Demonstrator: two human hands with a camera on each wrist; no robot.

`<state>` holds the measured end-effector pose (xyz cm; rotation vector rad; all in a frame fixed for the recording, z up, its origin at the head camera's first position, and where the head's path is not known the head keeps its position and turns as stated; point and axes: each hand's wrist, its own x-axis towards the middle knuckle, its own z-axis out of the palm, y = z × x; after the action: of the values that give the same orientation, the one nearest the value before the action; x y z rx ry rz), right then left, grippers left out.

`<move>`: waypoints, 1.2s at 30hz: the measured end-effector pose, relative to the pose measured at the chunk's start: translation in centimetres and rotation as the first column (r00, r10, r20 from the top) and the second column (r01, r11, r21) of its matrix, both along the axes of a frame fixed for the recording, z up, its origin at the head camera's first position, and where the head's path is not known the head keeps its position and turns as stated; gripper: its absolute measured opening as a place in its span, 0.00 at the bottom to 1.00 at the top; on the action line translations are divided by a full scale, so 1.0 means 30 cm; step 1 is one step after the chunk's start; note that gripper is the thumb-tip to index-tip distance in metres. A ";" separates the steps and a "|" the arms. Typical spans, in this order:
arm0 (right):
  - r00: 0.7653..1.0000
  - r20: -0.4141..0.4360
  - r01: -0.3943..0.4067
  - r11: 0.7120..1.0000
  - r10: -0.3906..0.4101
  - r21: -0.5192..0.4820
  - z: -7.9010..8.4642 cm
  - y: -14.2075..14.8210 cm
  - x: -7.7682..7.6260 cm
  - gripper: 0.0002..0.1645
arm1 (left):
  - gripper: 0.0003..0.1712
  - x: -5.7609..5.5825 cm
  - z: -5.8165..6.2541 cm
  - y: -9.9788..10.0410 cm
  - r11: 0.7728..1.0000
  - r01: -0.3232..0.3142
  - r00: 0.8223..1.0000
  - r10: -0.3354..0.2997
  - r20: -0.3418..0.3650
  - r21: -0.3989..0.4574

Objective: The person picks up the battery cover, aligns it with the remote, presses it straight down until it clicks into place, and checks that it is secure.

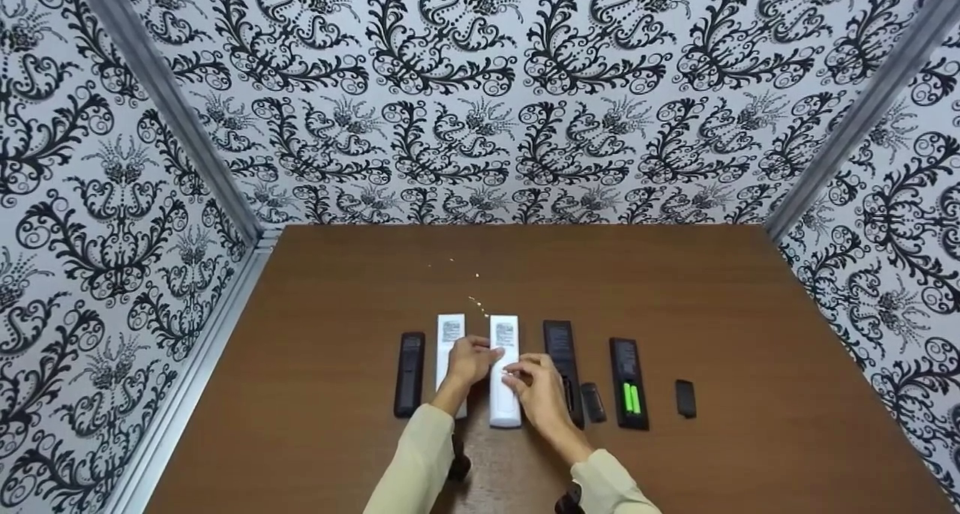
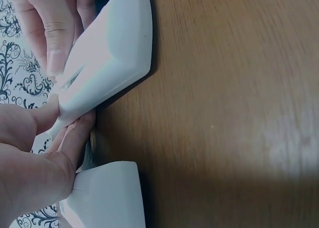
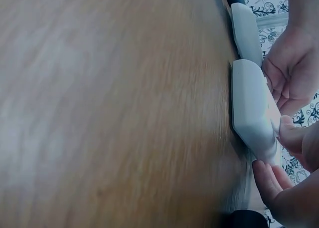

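White plastic, long and slim: the white remote [image 1: 505,371] lies back-up on the brown desk [image 1: 750,439], its long axis running straight away from the person, the labelled end pointing toward the far patterned wall [image 1: 525,86]. Both hands are on it around its middle. The left hand [image 1: 471,358] reaches across from the left, fingers curled against the remote's left edge and top face, gripping it. The right hand [image 1: 534,385] pinches the remote from the right side, thumb and fingertips bent onto it. From the left wrist view the remote's near end looks tilted, one edge slightly up off the wood.

Just to its left lies a second white remote [image 1: 451,349], parallel to it and partly under the left forearm. Further left sits a black remote [image 1: 409,374], also parallel. On the right side come a dark remote [image 1: 561,349], a small black cover [image 1: 592,402] beside its near end, then an open black remote [image 1: 628,383] showing two green batteries [image 1: 631,398], and another small black cover [image 1: 685,398] off by itself. All lie in one row across the desk.
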<state>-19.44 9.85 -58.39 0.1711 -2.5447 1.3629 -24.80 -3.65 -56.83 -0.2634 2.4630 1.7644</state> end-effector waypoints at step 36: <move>0.968 0.249 -0.029 0.998 0.043 -0.059 0.007 0.012 -0.014 0.24 | 0.12 0.004 0.036 0.051 0.940 0.033 0.987 -0.084 -0.138 -0.340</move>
<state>-19.85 10.21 -58.17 0.0371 -2.7135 1.5562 -24.68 -2.12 -55.74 -0.0812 2.8430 1.3770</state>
